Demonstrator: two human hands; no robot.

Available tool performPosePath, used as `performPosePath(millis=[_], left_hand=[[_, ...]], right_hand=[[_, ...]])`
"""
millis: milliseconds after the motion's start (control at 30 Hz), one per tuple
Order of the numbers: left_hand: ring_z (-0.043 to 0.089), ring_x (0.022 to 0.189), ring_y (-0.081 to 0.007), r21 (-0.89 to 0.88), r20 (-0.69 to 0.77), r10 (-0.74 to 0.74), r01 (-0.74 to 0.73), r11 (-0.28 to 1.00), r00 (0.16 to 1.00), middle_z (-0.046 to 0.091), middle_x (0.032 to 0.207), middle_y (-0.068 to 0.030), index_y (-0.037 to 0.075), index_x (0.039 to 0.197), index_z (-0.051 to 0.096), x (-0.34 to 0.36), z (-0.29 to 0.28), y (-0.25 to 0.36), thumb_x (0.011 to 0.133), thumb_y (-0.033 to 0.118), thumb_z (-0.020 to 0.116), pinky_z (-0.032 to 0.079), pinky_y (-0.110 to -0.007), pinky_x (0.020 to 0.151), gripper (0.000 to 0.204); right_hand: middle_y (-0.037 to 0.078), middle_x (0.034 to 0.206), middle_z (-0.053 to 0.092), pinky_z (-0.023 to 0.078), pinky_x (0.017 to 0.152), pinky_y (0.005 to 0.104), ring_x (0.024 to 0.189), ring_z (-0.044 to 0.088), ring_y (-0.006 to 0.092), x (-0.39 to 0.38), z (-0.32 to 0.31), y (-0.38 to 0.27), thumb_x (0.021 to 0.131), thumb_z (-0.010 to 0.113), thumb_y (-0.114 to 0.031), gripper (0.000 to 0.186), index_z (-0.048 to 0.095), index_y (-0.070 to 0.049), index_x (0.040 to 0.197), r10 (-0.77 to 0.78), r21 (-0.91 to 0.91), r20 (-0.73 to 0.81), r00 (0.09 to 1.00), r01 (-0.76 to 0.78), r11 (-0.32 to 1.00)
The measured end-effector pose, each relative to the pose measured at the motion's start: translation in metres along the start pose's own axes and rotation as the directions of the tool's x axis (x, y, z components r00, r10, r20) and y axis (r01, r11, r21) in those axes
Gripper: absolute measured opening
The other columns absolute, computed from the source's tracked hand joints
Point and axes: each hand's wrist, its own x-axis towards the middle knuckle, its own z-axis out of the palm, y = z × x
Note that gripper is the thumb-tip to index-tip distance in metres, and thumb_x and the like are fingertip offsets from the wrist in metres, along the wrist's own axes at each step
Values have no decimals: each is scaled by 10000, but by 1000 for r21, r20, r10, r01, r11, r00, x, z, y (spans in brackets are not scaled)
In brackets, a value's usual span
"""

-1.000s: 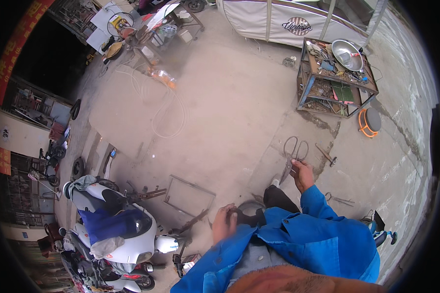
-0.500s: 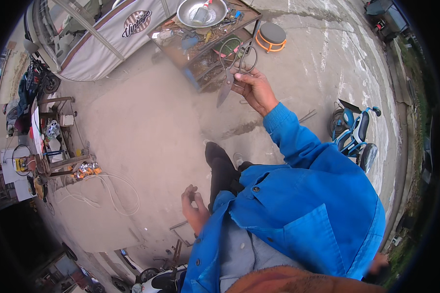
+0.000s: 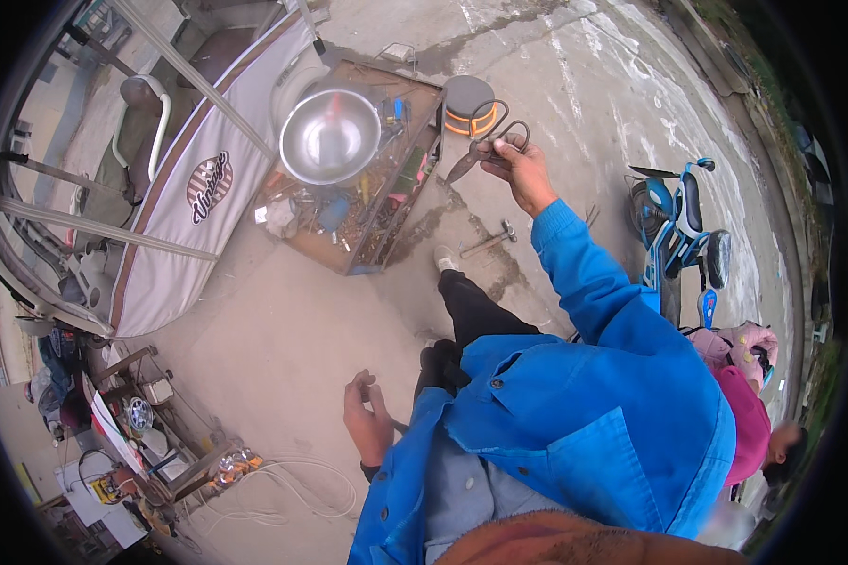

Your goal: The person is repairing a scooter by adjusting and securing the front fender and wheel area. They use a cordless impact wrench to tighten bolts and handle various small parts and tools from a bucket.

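Note:
My right hand [image 3: 523,172] is closed on a pair of dark metal scissors [image 3: 462,168] with big looped handles. The blades point left and toward me, and the loops stand up beyond my fingers. Just past them is a round grey-topped stool [image 3: 468,91] with an orange band. My left hand [image 3: 367,421] hangs low beside my dark trousers, fingers loosely bent and apart from the thumb. I see nothing in it. Left of the scissors stands a cluttered tool table [image 3: 416,94] bearing a shiny metal basin [image 3: 297,151].
A hammer [image 3: 488,241] lies on the concrete beyond my foot. A blue-and-black child's bike [image 3: 674,226] stands at right, near a person in pink [image 3: 746,424]. A vehicle with a pale fabric side [image 3: 170,254] borders the table. A white hose [image 3: 297,476] coils at lower left.
I have stepped and turned, so the table and basin show nearer and lower. My right hand has carried the scissors farther out, to the stool's near side. The person in pink has come into view.

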Motion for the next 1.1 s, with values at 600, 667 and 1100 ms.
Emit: performPosePath(millis=[600, 667, 1100], left_hand=[[734, 1005, -304, 61, 80, -268, 263, 963, 960, 761, 1120, -149, 24, 1294, 686, 229, 97, 93, 1042, 81, 621, 580, -409, 900, 266], [743, 1013, -322, 96, 82, -318, 310, 946, 945, 761, 1120, -156, 26, 1291, 687, 238, 100, 103, 1038, 83, 627, 583, -415, 904, 266], [747, 1001, -306, 267, 70, -420, 389, 882, 905, 773, 1123, -126, 67, 1290, 698, 248, 100, 97, 1026, 177, 686, 589, -432, 875, 286]], right_hand=[[163, 1063, 803, 580, 862, 387, 1000, 768, 302, 477, -4, 44, 1036, 664, -115, 195, 732, 11, 1168, -237, -789, 171, 956, 277, 548], [249, 1002, 736, 541, 817, 486, 949, 702, 447, 496, 19, 56, 985, 692, -158, 190, 745, -23, 1108, -247, -891, 271, 930, 340, 301], [284, 977, 738, 536, 856, 590, 966, 691, 516, 542, -28, 202, 962, 712, -210, 211, 787, -43, 1067, -156, -942, 194, 969, 228, 246]])
